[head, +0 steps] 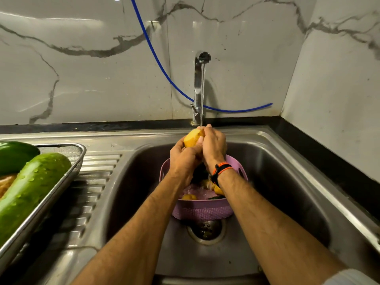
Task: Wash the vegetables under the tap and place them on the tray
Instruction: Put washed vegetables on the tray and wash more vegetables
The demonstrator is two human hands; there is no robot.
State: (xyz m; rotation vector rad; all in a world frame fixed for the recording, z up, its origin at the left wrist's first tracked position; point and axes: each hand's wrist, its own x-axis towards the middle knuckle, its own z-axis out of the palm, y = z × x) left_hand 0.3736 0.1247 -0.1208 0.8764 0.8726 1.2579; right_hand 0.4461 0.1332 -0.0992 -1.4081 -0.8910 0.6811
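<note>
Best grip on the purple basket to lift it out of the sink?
Take the basket by the cut-out handle in its right rim, coming from above right. The slot admits fingers, the perforated wall is smooth and curved, and both hands and the potato crowd the centre. Judgement only.

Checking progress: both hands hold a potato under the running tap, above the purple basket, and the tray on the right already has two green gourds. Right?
Not quite. The head view shows the tray on the left, not the right. The rest holds: left hand and right hand hold the potato under the running tap, above the purple basket; two gourds lie on the tray.
</note>
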